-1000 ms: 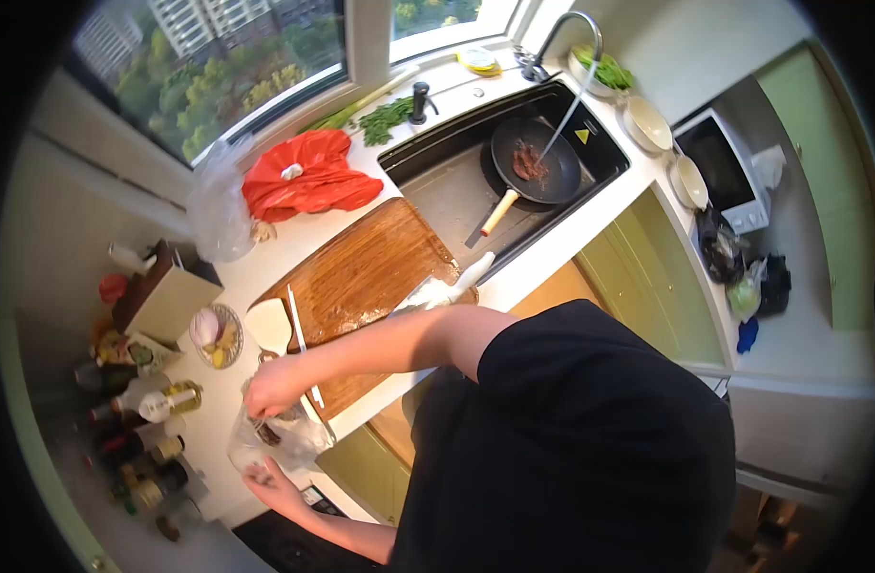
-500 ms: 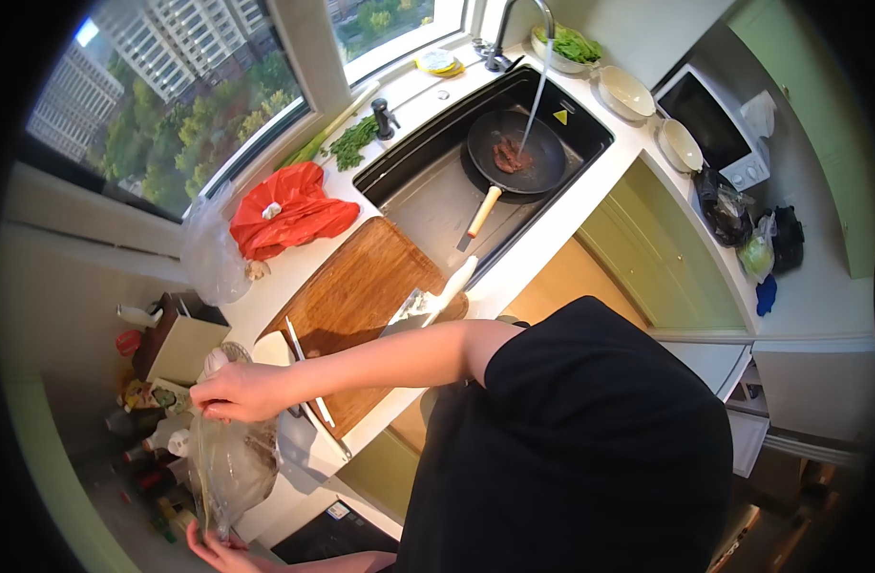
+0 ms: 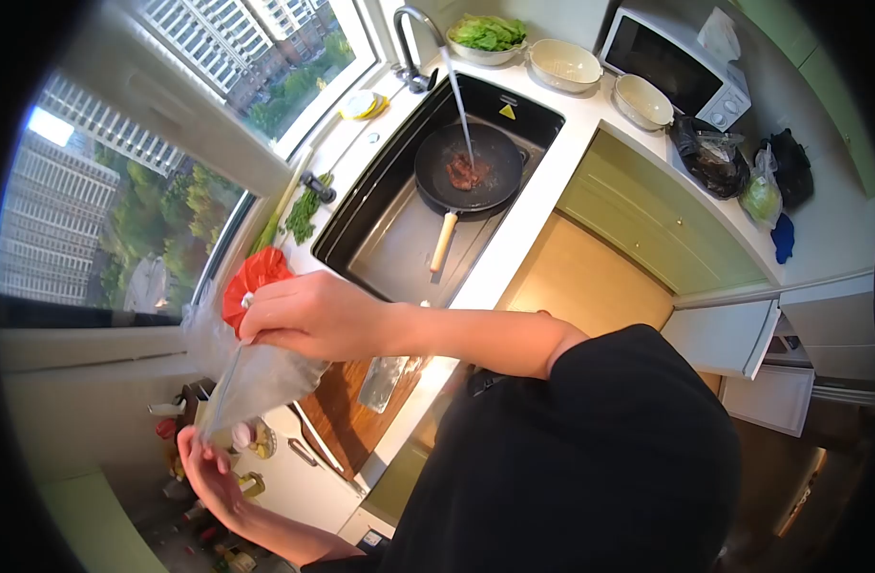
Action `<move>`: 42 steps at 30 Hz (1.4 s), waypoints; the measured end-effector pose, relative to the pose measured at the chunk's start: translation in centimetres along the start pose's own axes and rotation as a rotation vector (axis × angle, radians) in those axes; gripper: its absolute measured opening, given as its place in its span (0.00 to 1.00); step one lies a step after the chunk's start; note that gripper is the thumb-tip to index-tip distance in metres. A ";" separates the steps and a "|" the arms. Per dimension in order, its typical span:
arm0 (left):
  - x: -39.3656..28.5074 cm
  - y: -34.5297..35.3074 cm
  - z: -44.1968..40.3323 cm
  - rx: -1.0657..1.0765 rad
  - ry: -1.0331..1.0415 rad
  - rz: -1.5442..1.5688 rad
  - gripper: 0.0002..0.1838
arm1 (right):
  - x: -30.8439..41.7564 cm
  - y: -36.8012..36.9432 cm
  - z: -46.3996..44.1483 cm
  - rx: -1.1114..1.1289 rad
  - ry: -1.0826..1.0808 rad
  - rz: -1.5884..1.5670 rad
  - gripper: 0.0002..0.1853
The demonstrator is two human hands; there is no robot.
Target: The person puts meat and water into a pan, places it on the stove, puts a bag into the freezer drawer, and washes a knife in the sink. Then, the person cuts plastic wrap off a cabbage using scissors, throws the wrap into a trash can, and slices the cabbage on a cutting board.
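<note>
A clear plastic bag (image 3: pixel 270 387) is stretched between my two hands above the counter. My right hand (image 3: pixel 327 315) is closed on its upper corner, close to the red plastic bag (image 3: pixel 256 274). Lower down, my left hand (image 3: pixel 213 482) pinches the opposite end of the bag's edge with its fingertips. Beneath my right forearm lies a wooden cutting board (image 3: pixel 347 420), partly hidden, with a wide knife blade (image 3: pixel 385 382) on it. What the clear bag contains, if anything, I cannot make out.
Water runs from the faucet (image 3: pixel 413 43) into a frying pan (image 3: pixel 471 162) with brown pieces in it, inside the black sink (image 3: pixel 380 234). Leafy greens (image 3: pixel 487 33), pale bowls (image 3: pixel 563 65) and a microwave (image 3: pixel 676 67) stand behind. Bottles crowd the lower left. A cabinet door (image 3: pixel 724 339) stands out at right.
Both hands have risen with the clear bag, my right hand moving over toward the red bag. The whole view has shifted, and the sink now appears farther left.
</note>
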State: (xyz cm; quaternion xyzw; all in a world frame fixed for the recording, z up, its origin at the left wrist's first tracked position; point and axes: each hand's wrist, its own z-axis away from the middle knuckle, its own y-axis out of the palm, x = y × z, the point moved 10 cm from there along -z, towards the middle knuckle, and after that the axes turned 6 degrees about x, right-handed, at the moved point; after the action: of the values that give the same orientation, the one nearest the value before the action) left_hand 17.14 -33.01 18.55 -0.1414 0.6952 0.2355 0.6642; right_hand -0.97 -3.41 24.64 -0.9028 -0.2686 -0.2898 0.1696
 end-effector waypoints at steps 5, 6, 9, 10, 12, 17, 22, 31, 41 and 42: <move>3.6 12.1 -5.2 0.245 0.010 0.236 0.04 | 1.3 -14.5 3.1 -0.119 0.061 0.265 0.05; 4.6 13.8 -6.4 0.253 0.007 0.253 0.05 | 1.5 -17.4 3.8 -0.115 0.087 0.326 0.06; 7.0 24.1 -9.2 0.223 -0.077 0.086 0.07 | 2.4 -26.1 6.7 -0.149 0.162 0.463 0.06; 7.3 28.2 -9.5 0.196 -0.091 0.004 0.08 | 2.8 -29.0 7.6 -0.159 0.211 0.490 0.06; 12.3 32.7 -13.5 0.375 -0.140 -0.080 0.10 | 4.1 -34.6 9.6 -0.197 0.323 0.550 0.06; 19.9 47.5 -21.0 0.539 -0.226 -0.358 0.11 | 7.6 -46.6 15.9 -0.365 0.445 0.755 0.06; 25.4 56.3 -31.6 0.625 0.127 -0.991 0.14 | 10.8 -54.0 22.5 -0.610 0.603 0.953 0.05; 10.7 82.8 -0.6 1.214 0.906 -0.043 0.17 | 11.5 -55.7 27.9 -0.867 0.843 1.123 0.06; 12.5 83.8 -1.4 1.296 0.982 -0.137 0.12 | 2.9 -53.5 27.3 -0.854 0.764 0.645 0.06; 12.4 82.9 -2.1 1.265 0.964 -0.176 0.10 | 1.9 -53.2 26.9 -0.850 0.760 0.600 0.05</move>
State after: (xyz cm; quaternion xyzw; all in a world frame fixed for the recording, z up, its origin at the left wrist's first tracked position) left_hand -27.90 37.72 17.83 0.1215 0.8938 -0.3437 0.2611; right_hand -19.09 52.26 12.96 -0.7617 0.2125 -0.6104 -0.0458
